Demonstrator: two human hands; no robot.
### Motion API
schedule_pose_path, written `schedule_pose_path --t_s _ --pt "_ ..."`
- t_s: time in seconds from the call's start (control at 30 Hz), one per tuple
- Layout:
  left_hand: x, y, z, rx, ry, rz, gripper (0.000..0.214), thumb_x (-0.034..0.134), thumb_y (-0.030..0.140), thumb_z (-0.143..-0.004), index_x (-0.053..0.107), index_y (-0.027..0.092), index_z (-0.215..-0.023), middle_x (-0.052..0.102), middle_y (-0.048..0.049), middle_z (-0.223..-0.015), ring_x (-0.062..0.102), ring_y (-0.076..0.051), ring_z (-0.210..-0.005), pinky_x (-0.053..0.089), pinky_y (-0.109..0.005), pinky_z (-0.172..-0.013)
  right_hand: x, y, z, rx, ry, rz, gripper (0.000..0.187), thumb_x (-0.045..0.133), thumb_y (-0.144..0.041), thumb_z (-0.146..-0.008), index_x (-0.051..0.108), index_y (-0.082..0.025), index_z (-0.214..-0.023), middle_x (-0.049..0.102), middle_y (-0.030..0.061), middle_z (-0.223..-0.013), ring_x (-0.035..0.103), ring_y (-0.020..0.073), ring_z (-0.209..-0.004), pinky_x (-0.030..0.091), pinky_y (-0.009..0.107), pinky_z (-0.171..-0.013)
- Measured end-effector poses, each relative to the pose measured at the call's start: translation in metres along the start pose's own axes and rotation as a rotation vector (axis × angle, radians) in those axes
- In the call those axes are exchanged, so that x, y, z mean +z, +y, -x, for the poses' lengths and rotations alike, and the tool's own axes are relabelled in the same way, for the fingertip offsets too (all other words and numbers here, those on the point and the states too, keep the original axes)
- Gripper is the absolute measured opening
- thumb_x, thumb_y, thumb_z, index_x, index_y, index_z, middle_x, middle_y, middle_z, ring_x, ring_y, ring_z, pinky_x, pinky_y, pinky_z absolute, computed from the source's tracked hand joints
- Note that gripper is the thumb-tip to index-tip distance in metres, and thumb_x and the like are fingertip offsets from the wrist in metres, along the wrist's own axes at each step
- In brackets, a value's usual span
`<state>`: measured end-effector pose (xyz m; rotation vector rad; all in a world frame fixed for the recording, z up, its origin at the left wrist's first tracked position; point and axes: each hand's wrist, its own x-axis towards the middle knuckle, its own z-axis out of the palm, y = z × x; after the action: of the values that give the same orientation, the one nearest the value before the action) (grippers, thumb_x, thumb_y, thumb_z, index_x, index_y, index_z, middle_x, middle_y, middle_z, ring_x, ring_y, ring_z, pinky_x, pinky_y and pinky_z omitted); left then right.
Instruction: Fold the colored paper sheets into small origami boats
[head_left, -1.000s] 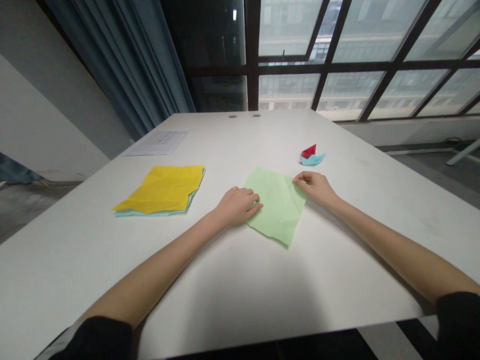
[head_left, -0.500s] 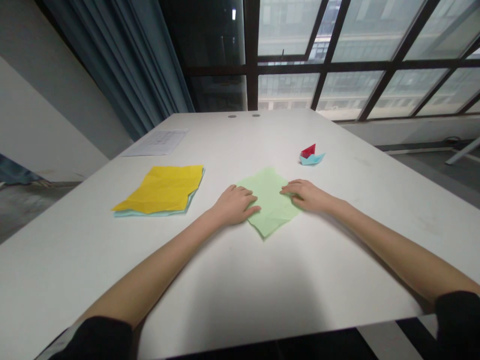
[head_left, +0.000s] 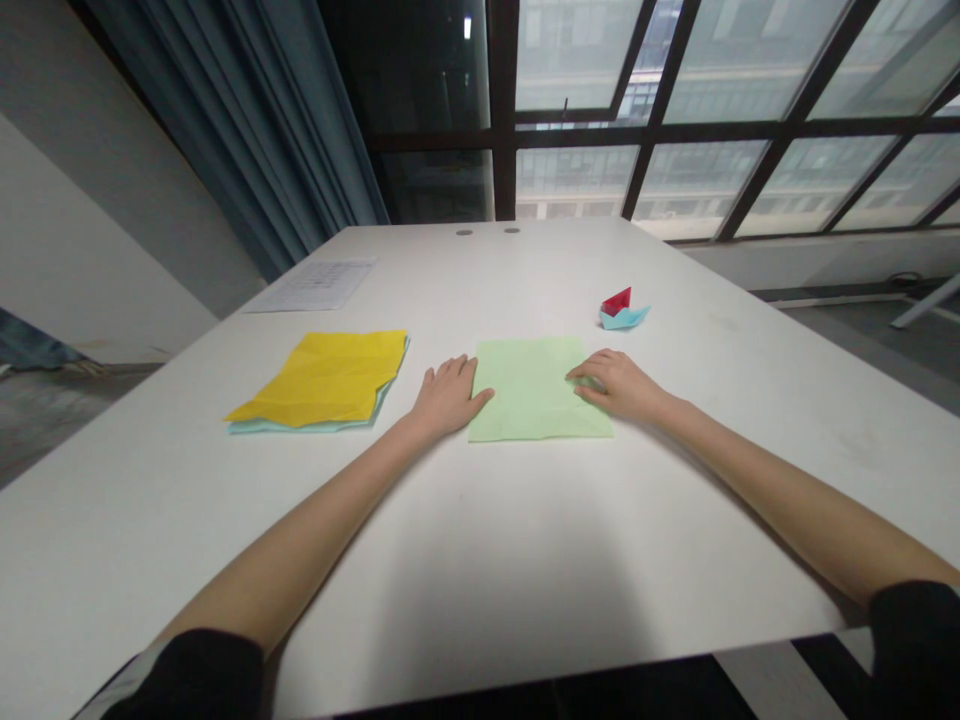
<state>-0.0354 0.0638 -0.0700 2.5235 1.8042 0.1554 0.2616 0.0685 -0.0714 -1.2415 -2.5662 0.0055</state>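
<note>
A light green sheet of paper point(head_left: 529, 392) lies flat on the white table point(head_left: 480, 560), one edge facing me. At its left edge rests my left hand point(head_left: 448, 393), open, with the thumb reaching onto the paper. My right hand point(head_left: 613, 383) is over the right edge, its fingers slightly curled and apart, the tips at the paper's surface. Nothing shows between those fingers. Part of the paper's right edge is hidden beneath that hand.
To the left lies a stack of paper, a yellow sheet point(head_left: 330, 378) on top and light blue beneath. Behind my right hand sits a small folded paper boat point(head_left: 624, 312), red and light blue. A printed sheet point(head_left: 315, 285) lies at the far left, near a blue curtain point(head_left: 247, 120).
The green paper has turned from a corner pointing at me to a straight edge facing me. My left hand has shifted a little left, and my right hand slightly upward.
</note>
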Motion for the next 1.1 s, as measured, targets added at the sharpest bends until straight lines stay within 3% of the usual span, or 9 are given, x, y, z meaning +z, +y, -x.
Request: schedule_pose_path --t_s 0.13,0.23,0.33,0.5,0.77,1.0,1.1 --pt "0.002 -0.002 -0.002 -0.054 -0.020 0.038 0.066 0.038 0.056 -0.084 0.035 0.014 -0.134 0.032 -0.0195 -0.144 0.028 -0.036 -0.131 0.020 -0.058 -0.102 0.007 0.012 0.003 0.177 0.013 0.087 0.063 0.051 -0.054 -0.079 0.049 -0.013 -0.127 0.054 0.0152 -0.126 0.048 0.0324 -0.112 0.038 0.045 -0.092" --pt "0.002 -0.005 -0.004 -0.074 -0.037 0.077 0.063 0.040 0.059 -0.081 0.044 0.016 -0.128 0.034 -0.0183 -0.143 0.026 -0.038 -0.131 0.020 -0.063 -0.099 0.014 0.020 0.005 0.258 -0.040 0.110 0.073 0.047 -0.062 -0.078 0.046 -0.011 -0.129 0.047 0.0177 -0.134 0.043 0.0363 -0.119 0.036 0.048 -0.095" --pt "0.003 -0.007 -0.006 -0.086 0.004 0.142 0.049 0.045 0.054 -0.080 0.055 0.022 -0.115 0.045 -0.0130 -0.135 0.031 -0.036 -0.128 0.025 -0.061 -0.098 0.019 0.024 0.005 0.274 -0.086 0.082 0.071 0.045 -0.063 -0.079 0.047 -0.012 -0.129 0.046 0.0171 -0.136 0.042 0.0357 -0.121 0.035 0.049 -0.097" --pt "0.006 -0.010 -0.011 -0.045 0.079 0.253 0.032 0.052 0.043 -0.076 0.063 0.022 -0.097 0.059 -0.0076 -0.116 0.048 -0.028 -0.113 0.037 -0.046 -0.095 0.017 0.023 0.002 0.265 -0.068 -0.056 0.064 0.052 -0.056 -0.078 0.048 -0.014 -0.126 0.052 0.0155 -0.130 0.047 0.0323 -0.117 0.035 0.046 -0.098" --pt "0.007 -0.012 -0.013 -0.019 0.107 0.307 0.031 0.055 0.036 -0.073 0.064 0.019 -0.097 0.062 -0.0079 -0.110 0.051 -0.027 -0.109 0.039 -0.042 -0.093 0.011 0.014 0.000 0.260 0.061 -0.343 0.041 0.063 -0.034 -0.069 0.050 -0.019 -0.105 0.062 0.0099 -0.108 0.055 0.0265 -0.103 0.042 0.043 -0.088" --pt "0.005 -0.010 -0.011 0.024 0.132 0.477 0.025 0.054 0.026 -0.073 0.065 0.016 -0.092 0.068 -0.0070 -0.090 0.061 -0.023 -0.086 0.045 -0.037 -0.081 0.012 0.010 0.002 0.342 0.051 -0.559 0.045 0.061 -0.029 -0.069 0.041 -0.021 -0.109 0.061 0.0001 -0.085 0.058 0.0161 -0.070 0.048 0.031 -0.065" --pt "0.010 -0.012 -0.014 0.008 0.160 0.611 0.028 0.054 0.025 -0.071 0.064 0.014 -0.095 0.068 -0.0076 -0.092 0.062 -0.022 -0.083 0.047 -0.035 -0.078 0.016 0.015 0.001 0.371 0.100 -0.636 0.047 0.062 -0.030 -0.067 0.043 -0.020 -0.110 0.059 -0.0005 -0.080 0.058 0.0162 -0.068 0.048 0.030 -0.062"
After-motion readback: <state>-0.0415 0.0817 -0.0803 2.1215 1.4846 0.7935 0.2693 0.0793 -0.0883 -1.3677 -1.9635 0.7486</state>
